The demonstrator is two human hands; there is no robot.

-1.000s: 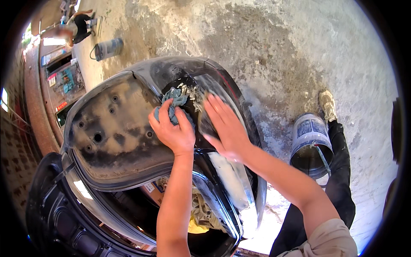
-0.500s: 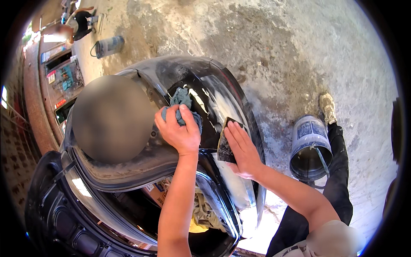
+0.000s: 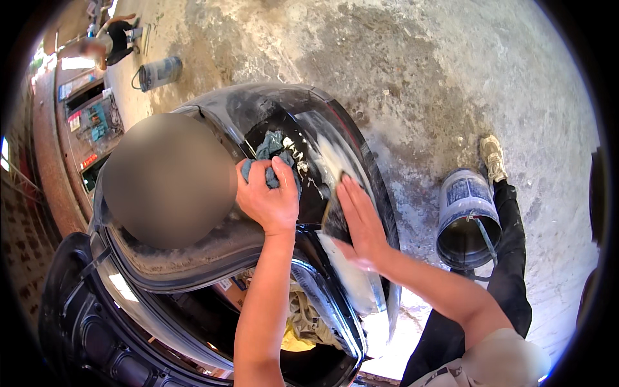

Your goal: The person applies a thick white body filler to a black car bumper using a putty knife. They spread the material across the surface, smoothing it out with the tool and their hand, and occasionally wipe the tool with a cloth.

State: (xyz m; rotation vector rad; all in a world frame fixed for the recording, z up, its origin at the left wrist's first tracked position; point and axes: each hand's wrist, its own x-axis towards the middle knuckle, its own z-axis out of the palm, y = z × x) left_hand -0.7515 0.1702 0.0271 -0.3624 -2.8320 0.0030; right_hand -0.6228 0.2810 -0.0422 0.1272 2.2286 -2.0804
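Note:
Crumpled blue-grey cloth [image 3: 271, 144] sits on the black car body panel [image 3: 274, 93], gripped in the curled fingers of my left hand [image 3: 267, 197]. My right hand [image 3: 361, 222] has its fingers straight and together on a dark flat sanding sheet [image 3: 330, 216], pressed against the panel where pale, whitish residue [image 3: 332, 151] is smeared. Its fingertips are somewhat blurred. Pale flecks lie on the glossy black area between my hands. A blurred disc hides much of the panel to the left.
An open black lid [image 3: 90, 316] is at lower left, beside a cavity with fabric [image 3: 306, 319]. A bucket [image 3: 464, 206] is beside my shoe [image 3: 493, 158]; another bucket [image 3: 158, 74] is at upper left. A person [image 3: 116, 42] and a cluttered cart [image 3: 93, 122] are farther off.
My right hand has moved down and rightward from a second ago, and the dark sheet under it has come into view. My left hand, still on the cloth, has shifted slightly right.

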